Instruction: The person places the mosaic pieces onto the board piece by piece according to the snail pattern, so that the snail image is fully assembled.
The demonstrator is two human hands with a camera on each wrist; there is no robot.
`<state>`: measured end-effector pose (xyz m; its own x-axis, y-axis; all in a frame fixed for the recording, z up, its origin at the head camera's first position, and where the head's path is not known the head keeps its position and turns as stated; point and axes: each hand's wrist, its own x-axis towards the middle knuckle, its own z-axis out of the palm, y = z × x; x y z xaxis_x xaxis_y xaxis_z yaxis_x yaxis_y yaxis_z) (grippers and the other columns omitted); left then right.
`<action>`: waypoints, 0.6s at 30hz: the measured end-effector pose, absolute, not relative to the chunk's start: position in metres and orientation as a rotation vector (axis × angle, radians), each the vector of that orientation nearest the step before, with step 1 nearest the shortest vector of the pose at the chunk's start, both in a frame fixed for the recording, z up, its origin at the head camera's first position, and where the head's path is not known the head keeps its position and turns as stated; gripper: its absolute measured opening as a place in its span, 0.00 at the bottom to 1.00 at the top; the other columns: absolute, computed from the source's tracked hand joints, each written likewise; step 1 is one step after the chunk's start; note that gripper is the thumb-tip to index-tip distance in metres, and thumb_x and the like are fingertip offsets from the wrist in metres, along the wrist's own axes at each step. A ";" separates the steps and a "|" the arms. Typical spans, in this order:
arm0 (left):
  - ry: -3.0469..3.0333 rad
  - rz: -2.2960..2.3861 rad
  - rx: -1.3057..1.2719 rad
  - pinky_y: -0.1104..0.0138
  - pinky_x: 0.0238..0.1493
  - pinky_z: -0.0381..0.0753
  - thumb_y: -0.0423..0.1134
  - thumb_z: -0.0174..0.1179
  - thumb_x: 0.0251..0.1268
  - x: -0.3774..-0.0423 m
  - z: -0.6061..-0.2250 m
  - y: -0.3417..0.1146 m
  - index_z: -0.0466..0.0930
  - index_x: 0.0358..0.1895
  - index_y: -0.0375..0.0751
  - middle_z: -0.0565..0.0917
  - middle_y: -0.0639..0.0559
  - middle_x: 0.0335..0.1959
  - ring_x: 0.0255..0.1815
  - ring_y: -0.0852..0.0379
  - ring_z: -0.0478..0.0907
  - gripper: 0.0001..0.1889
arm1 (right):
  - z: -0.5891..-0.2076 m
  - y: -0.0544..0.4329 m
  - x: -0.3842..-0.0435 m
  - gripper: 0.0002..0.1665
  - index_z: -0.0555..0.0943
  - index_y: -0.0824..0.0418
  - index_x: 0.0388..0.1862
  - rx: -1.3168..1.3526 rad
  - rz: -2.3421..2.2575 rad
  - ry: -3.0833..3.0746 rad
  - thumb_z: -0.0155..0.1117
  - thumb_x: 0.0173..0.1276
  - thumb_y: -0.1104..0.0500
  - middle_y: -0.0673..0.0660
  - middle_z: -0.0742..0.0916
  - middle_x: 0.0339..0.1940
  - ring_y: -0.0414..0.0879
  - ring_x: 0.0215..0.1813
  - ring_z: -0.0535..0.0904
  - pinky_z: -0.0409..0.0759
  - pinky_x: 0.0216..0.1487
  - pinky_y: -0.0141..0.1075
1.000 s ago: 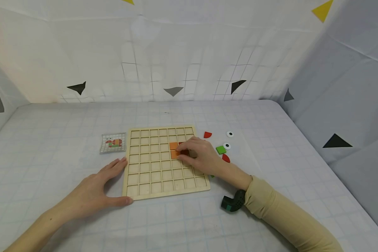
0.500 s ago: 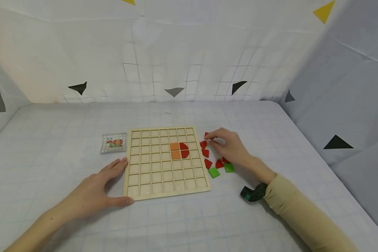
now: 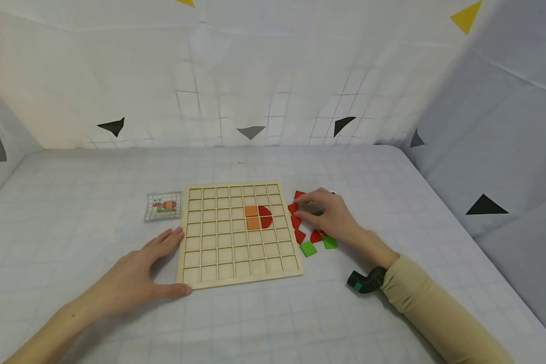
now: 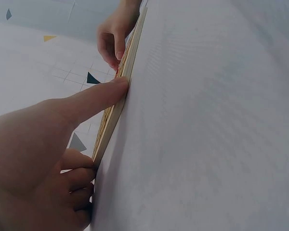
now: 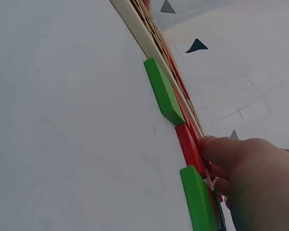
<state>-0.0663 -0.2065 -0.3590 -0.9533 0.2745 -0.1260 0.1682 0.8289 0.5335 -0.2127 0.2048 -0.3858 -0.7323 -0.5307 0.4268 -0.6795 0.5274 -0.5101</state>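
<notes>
A square wooden grid board lies flat on the table, with two orange square tiles and two red quarter-circle tiles set in its cells as a half-disc beside squares. My left hand steadies the board's left side; its straight fingers touch the edge and the thumb rests at the near left corner. Just beyond the right edge, my right hand pinches a loose red quarter-circle tile between thumb and forefinger. In the right wrist view the thumb shows right at the red pieces.
More red tiles and green square tiles lie loose along the board's right side, some partly hidden by the right hand. A small picture card with a gridded pattern lies to the left of the board.
My right hand went from the orange and red tiles on the board to the loose pieces at the right, and its fingertips closed in on a red tile. The left hand stayed put.
</notes>
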 end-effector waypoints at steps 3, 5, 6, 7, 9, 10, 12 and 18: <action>2.815 0.794 0.341 0.31 0.62 0.64 0.79 0.64 0.42 -0.066 -0.359 -0.207 0.52 0.81 0.58 0.58 0.42 0.80 0.75 0.30 0.60 0.60 | -0.386 0.202 -0.212 0.18 0.87 0.57 0.49 1.023 1.007 -2.547 0.78 0.59 0.59 0.49 0.90 0.43 0.43 0.48 0.81 0.80 0.50 0.40; 2.817 0.786 0.337 0.31 0.62 0.64 0.79 0.64 0.42 -0.066 -0.358 -0.207 0.52 0.81 0.58 0.58 0.42 0.80 0.74 0.30 0.60 0.61 | -0.387 0.201 -0.211 0.18 0.87 0.57 0.50 1.021 1.005 -2.551 0.77 0.59 0.59 0.49 0.90 0.43 0.43 0.48 0.81 0.80 0.50 0.40; 2.817 0.784 0.333 0.31 0.63 0.64 0.79 0.64 0.42 -0.066 -0.358 -0.207 0.52 0.81 0.59 0.58 0.42 0.80 0.75 0.30 0.60 0.61 | -0.387 0.200 -0.211 0.18 0.87 0.57 0.50 1.025 1.003 -2.550 0.77 0.60 0.60 0.49 0.90 0.43 0.43 0.48 0.81 0.80 0.51 0.41; 2.820 0.781 0.336 0.31 0.62 0.64 0.79 0.64 0.42 -0.066 -0.358 -0.207 0.52 0.81 0.58 0.58 0.42 0.80 0.74 0.30 0.60 0.61 | -0.387 0.200 -0.211 0.18 0.87 0.57 0.50 1.029 0.998 -2.549 0.76 0.60 0.62 0.49 0.90 0.44 0.43 0.48 0.81 0.80 0.51 0.42; 2.823 0.777 0.342 0.31 0.62 0.64 0.79 0.64 0.42 -0.066 -0.358 -0.207 0.52 0.81 0.58 0.58 0.41 0.79 0.74 0.29 0.61 0.61 | -0.387 0.200 -0.211 0.18 0.87 0.57 0.51 1.039 0.987 -2.548 0.74 0.61 0.65 0.50 0.89 0.45 0.44 0.49 0.81 0.81 0.51 0.43; 2.819 0.779 0.335 0.31 0.62 0.64 0.79 0.64 0.41 -0.066 -0.359 -0.207 0.52 0.81 0.58 0.58 0.42 0.80 0.74 0.30 0.60 0.61 | -0.387 0.200 -0.211 0.18 0.86 0.58 0.51 1.040 0.980 -2.547 0.73 0.62 0.67 0.50 0.89 0.45 0.44 0.49 0.81 0.81 0.52 0.44; 2.816 0.787 0.336 0.31 0.62 0.64 0.79 0.64 0.42 -0.066 -0.358 -0.207 0.52 0.81 0.58 0.58 0.42 0.80 0.75 0.30 0.60 0.61 | -0.387 0.201 -0.211 0.19 0.86 0.59 0.52 1.030 0.971 -2.538 0.71 0.62 0.70 0.51 0.89 0.46 0.46 0.50 0.82 0.82 0.53 0.45; 2.809 0.793 0.331 0.31 0.63 0.63 0.80 0.63 0.42 -0.066 -0.357 -0.208 0.51 0.81 0.60 0.58 0.43 0.80 0.75 0.30 0.60 0.61 | -0.388 0.202 -0.210 0.15 0.87 0.59 0.47 0.970 0.985 -2.509 0.76 0.60 0.63 0.51 0.90 0.42 0.46 0.48 0.82 0.79 0.51 0.45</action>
